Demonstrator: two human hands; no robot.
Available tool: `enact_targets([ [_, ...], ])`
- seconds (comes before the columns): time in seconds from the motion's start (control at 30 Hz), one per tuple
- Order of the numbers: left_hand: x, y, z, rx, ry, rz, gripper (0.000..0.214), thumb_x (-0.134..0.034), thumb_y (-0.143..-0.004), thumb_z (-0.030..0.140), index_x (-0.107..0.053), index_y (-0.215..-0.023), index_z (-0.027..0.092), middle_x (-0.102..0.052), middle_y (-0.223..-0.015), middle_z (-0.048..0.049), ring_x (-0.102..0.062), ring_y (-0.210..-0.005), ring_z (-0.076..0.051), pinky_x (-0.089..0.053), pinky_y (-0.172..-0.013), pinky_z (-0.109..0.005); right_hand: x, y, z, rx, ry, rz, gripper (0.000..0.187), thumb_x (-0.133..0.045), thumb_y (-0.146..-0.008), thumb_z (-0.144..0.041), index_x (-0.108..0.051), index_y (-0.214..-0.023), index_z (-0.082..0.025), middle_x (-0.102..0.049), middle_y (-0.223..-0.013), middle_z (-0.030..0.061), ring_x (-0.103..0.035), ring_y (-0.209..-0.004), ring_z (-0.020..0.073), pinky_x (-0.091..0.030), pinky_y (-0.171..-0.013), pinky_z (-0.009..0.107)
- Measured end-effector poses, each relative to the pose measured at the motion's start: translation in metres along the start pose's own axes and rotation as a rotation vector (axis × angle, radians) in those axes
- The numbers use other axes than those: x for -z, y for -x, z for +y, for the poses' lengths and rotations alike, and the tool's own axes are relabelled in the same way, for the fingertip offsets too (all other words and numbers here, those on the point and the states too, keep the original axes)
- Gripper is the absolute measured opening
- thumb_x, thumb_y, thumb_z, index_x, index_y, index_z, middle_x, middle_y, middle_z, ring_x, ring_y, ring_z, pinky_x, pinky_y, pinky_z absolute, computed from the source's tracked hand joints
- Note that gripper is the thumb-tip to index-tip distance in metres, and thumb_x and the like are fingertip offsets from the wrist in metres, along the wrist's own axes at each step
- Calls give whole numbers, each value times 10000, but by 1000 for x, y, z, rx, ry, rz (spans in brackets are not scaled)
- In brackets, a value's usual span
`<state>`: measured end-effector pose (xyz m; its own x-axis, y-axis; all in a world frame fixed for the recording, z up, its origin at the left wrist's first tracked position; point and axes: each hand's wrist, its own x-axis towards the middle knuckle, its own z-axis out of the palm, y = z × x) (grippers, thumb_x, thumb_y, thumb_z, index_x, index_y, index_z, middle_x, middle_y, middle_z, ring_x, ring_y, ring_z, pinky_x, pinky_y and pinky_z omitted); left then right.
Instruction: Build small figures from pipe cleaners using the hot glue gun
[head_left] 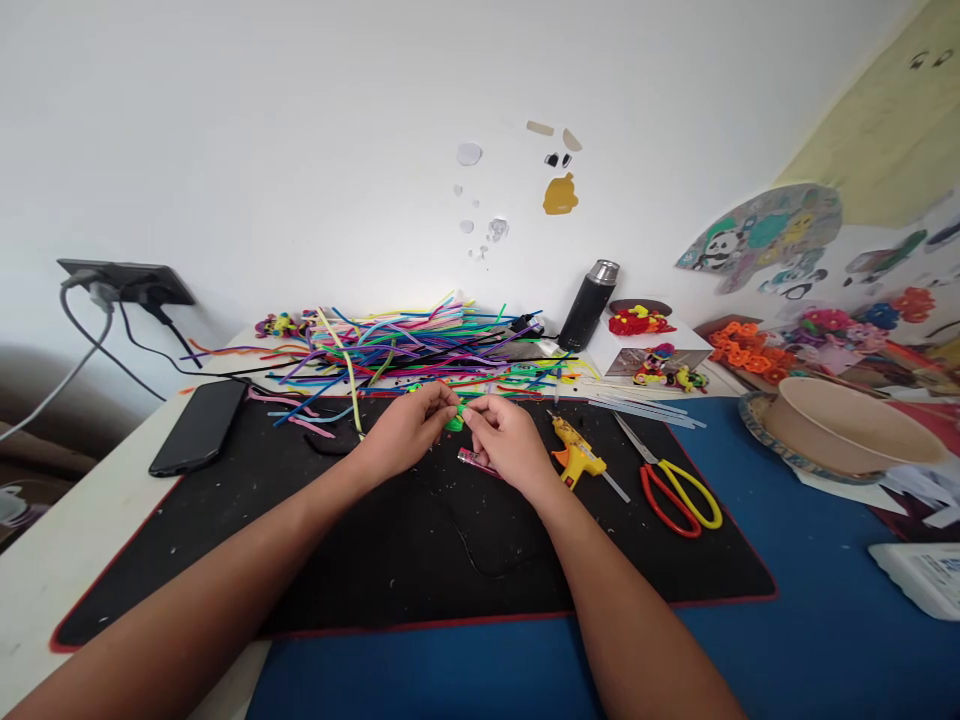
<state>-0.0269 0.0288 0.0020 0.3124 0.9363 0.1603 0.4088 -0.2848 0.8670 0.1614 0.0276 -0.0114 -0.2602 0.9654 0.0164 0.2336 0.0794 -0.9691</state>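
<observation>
Between my two hands is a small bright green pipe cleaner piece (454,424), bent or coiled, partly hidden by the fingers. My left hand (409,425) pinches it from the left with thumb and forefinger. From the other side my right hand (506,440) pinches it too, the fingertips of both hands almost meeting. Under the right hand a pink printed strip (474,459) lies on the black mat (337,560). Just behind the hands spreads a heap of colourful pipe cleaners (405,345).
Right of my hands lie a yellow glue gun (577,452), scissors (675,490) and clear glue sticks (649,408). A phone (199,428) rests at left. Behind stand a black flask (590,305) and a white box (637,350) with small figures. A beige bowl (855,425) is at far right.
</observation>
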Motion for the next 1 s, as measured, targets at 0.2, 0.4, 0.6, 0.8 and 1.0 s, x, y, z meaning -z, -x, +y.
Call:
enact_targets([
  [0.2, -3, -1, 3, 1, 39, -3, 140, -521, -960, 342, -584, -976, 218, -593, -729, 28, -560, -575, -152, -438, -585, -270, 0, 1, -1, 17, 25, 9, 173, -566, -982, -362, -635, -915, -218, -565, -531, -67, -515, -402, 112, -408, -459, 228],
  [0.4, -7, 2, 3, -21, -55, 44, 142, -508, -983, 327, -598, -1007, 221, -602, -725, 25, -558, -595, -160, -424, -601, -276, -1, 2, -6, -9, -63, 0, 172, -571, -962, -360, -615, -886, -212, -534, -489, -82, -480, -371, 103, -389, -435, 219],
  [0.6, -10, 2, 3, 0, -13, 55, 145, -512, -982, 338, -593, -1005, 220, -565, -698, 38, -537, -586, -159, -412, -591, -276, -2, 2, -7, -48, -145, -30, 200, -556, -962, -390, -586, -881, -210, -531, -482, -83, -468, -360, 94, -359, -414, 205],
  [0.8, -10, -1, 2, 37, 162, 54, 183, -560, -955, 381, -595, -996, 206, -586, -729, 27, -540, -573, -144, -410, -564, -265, -3, 3, -6, -55, -206, -45, 241, -581, -948, -450, -580, -906, -212, -538, -499, -84, -470, -364, 91, -349, -401, 198],
  [1.0, -13, -2, 1, 23, 198, 61, 202, -581, -947, 401, -592, -973, 201, -581, -729, 29, -537, -572, -135, -410, -562, -261, -3, 3, -8, -69, -236, -44, 245, -602, -926, -451, -576, -889, -210, -530, -482, -86, -456, -359, 88, -336, -384, 193],
])
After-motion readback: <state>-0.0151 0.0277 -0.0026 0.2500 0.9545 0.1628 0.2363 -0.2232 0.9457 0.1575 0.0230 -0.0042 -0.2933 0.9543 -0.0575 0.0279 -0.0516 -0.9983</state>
